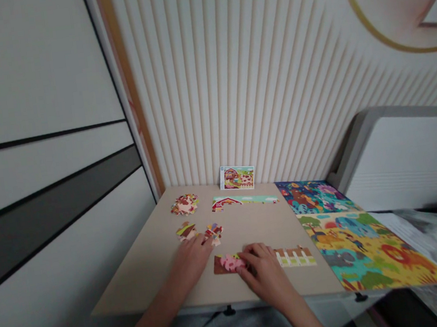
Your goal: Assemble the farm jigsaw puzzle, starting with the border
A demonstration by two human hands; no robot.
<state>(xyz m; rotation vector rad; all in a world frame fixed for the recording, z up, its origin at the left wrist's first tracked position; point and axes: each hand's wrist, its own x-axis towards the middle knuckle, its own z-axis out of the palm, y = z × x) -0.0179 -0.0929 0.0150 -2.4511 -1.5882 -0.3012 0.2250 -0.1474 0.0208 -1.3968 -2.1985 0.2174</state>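
Note:
My left hand lies low over the table, its fingers stretched out and touching a small pile of jigsaw pieces. Just beyond its knuckles is another little group of pieces in green, brown and pale pink. My right hand rests on the near puzzle strip, which shows a white fence on brown and green. Its thumb and forefinger close on the edge of a pink pig puzzle piece at the strip's left part. The hand covers the middle of the strip.
A heap of loose pieces lies at the back left. Behind the near strip is a joined top strip with a red barn. A farm picture card leans on the ribbed wall. Two animal pictures cover the right side.

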